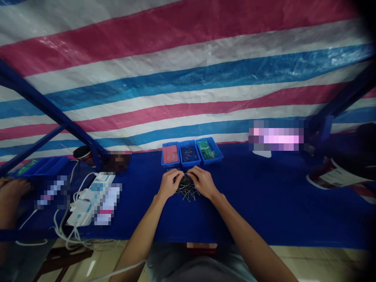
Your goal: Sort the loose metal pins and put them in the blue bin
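Note:
My left hand (170,183) and my right hand (203,182) meet over a loose pile of thin dark and yellowish stick-like pieces (188,192) on the blue tabletop. Fingers of both hands are pinched, and a thin stick-like piece (185,173) spans the gap between the fingertips. It is too small to tell its exact kind. Just beyond my hands stand three blue bins in a row. Flat pink pieces (170,154) fill the left bin, similar dark sticks (188,154) lie in the middle bin (194,164), and green packets (206,150) are in the right one.
To the left lie a white power strip (91,199) and tangled white cables (63,231). Another person's hand (13,190) is at the far left, near blue trays (47,166). Blue frame posts (73,131) and a striped tarp (188,86) enclose the table (264,207).

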`<state>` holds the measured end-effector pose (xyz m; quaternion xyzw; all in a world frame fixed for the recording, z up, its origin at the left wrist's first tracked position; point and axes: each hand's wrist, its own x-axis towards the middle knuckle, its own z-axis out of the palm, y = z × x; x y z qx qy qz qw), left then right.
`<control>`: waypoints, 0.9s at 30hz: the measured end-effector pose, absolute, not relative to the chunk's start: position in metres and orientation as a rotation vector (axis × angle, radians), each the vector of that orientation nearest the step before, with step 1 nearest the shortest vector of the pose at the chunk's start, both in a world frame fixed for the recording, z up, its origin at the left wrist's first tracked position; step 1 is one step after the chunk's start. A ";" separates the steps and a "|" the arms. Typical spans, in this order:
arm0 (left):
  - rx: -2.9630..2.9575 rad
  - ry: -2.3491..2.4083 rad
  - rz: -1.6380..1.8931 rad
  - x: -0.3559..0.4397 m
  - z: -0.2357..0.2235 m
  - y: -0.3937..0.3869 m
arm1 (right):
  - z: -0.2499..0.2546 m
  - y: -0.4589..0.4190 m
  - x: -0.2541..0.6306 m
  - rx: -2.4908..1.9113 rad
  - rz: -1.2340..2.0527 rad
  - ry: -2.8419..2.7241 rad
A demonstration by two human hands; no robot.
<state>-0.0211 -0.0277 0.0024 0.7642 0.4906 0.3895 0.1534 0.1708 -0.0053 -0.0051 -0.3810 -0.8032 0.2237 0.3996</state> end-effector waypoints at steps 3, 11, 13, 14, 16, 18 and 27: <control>2.185 1.402 1.114 -0.021 0.003 -0.028 | -0.006 -0.005 0.171 -0.977 0.557 -2.039; 2.180 1.398 1.121 -0.020 0.003 -0.029 | -0.005 -0.007 0.172 -1.005 0.570 -2.034; 2.177 1.394 1.121 -0.020 0.003 -0.029 | -0.003 -0.007 0.171 -1.006 0.580 -2.031; 2.177 1.391 1.121 -0.021 0.003 -0.029 | -0.002 -0.007 0.171 -1.006 0.584 -2.030; 2.178 1.383 1.123 -0.021 0.003 -0.029 | -0.001 -0.008 0.171 -1.011 0.586 -2.029; 2.182 1.373 1.123 -0.021 0.002 -0.029 | -0.001 -0.008 0.170 -1.030 0.574 -2.027; 2.152 1.384 1.139 -0.021 0.002 -0.028 | -0.002 -0.006 0.171 -1.095 0.547 -2.000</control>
